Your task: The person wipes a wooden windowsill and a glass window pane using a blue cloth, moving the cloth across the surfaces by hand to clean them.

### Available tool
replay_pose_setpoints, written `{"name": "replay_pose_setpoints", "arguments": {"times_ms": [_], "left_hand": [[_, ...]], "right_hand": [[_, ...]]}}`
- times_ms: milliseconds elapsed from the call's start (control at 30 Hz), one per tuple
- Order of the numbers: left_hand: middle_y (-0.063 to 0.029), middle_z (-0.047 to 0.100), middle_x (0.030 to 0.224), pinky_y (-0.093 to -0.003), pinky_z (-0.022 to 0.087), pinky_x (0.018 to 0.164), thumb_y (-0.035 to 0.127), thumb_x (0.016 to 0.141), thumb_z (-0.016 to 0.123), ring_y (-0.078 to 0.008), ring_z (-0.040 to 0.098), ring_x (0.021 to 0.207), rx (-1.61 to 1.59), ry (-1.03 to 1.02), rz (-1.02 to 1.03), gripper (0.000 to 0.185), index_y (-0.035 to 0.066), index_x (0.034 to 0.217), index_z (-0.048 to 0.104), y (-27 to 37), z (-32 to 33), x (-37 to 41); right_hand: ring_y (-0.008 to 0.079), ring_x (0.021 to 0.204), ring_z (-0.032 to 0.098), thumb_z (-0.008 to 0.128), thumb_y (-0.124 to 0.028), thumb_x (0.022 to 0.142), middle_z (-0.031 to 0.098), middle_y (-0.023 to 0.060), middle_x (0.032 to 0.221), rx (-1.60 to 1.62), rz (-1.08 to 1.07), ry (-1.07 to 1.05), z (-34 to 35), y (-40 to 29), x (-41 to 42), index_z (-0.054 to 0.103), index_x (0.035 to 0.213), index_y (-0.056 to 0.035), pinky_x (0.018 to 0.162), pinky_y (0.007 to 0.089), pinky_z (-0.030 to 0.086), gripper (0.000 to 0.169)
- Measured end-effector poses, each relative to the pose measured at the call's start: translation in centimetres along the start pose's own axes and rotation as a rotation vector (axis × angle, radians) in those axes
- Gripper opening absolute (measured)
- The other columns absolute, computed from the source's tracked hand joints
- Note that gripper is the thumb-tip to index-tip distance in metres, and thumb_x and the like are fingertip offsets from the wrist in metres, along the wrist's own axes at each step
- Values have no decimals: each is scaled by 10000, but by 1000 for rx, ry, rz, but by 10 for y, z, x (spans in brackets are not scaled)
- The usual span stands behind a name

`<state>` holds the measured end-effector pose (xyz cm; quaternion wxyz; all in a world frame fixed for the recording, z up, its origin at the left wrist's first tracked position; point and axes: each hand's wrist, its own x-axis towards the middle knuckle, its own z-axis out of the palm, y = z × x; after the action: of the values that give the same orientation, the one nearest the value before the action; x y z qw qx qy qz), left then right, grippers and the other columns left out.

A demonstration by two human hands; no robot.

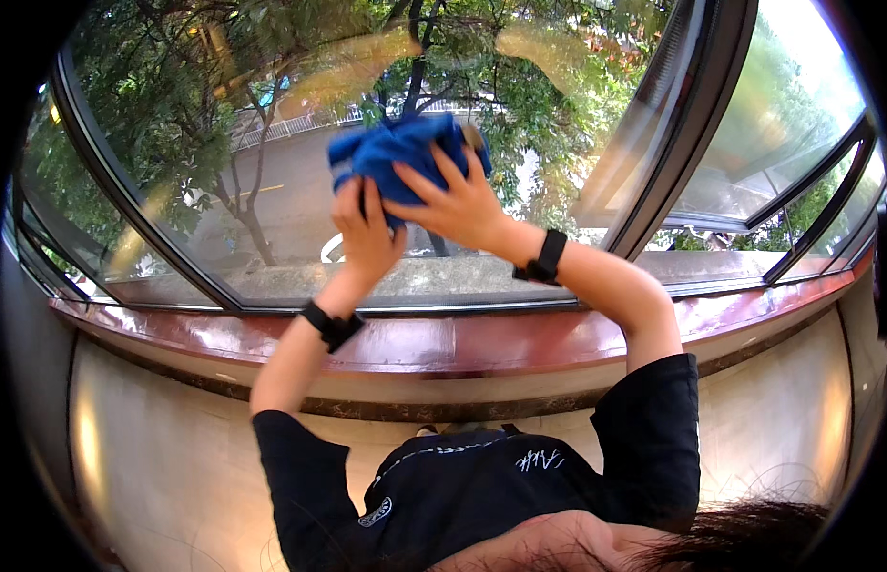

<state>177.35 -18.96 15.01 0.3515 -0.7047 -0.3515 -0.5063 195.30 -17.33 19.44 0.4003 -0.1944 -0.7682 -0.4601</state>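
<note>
A folded blue cloth (400, 154) is held up in front of a large window pane (307, 243), near the middle of the view. My left hand (364, 229) grips its lower left part, fingers bent over the edge. Across its lower right lies my right hand (454, 196), fingers spread and pressing on the fabric. Something small and brownish shows at the cloth's upper right corner, too blurred to name. Each wrist wears a black band. Whether the cloth touches the glass, I cannot tell.
Below the pane runs a glossy reddish window sill (415, 343). A dark upright window frame (690, 136) stands to the right, with a tilted-open window sash (808, 171) beyond it. Trees and a road show through the glass. The pale floor (164, 429) lies below.
</note>
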Motion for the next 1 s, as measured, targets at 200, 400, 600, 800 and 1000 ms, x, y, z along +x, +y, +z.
{"name": "replay_pose_setpoints", "arguments": {"times_ms": [200,400,600,800,1000], "left_hand": [[-246,303,1386,-526,217,1055,68,617,591,-433,285,1283,-173,21,-12,813,-13,1377,313,43,5,100],[-205,282,1427,-523,182,1082,63,606,587,-421,270,1294,-202,81,147,860,65,1416,298,79,14,186],[-141,373,1395,-516,213,1078,125,705,579,-347,304,1310,-297,-218,86,644,115,1338,458,112,51,7],[-129,409,1356,-511,212,1071,192,648,654,-336,342,1288,-298,-241,210,666,125,1291,490,116,69,-40],[-146,362,1403,-517,203,1071,151,597,678,-377,313,1302,-332,-168,163,775,119,1336,448,141,59,88]], "right_hand": [[344,1254,362,696,-305,657,408,31,1389,-44,38,-31,-46,74,23,539,1193,-428,966,561,315,572],[407,1265,322,769,-300,543,380,86,1401,-8,235,49,-89,128,33,565,1207,-401,981,599,271,702],[468,1221,314,674,-287,678,399,132,1304,-31,379,-61,-38,16,-145,611,1125,-407,985,687,251,467],[467,1219,287,661,-236,716,351,148,1308,21,487,-200,-37,-24,-199,611,1135,-412,978,652,258,456],[443,1279,256,656,-187,672,322,140,1399,7,450,-101,-88,77,-121,601,1171,-386,1012,637,217,541]]}}
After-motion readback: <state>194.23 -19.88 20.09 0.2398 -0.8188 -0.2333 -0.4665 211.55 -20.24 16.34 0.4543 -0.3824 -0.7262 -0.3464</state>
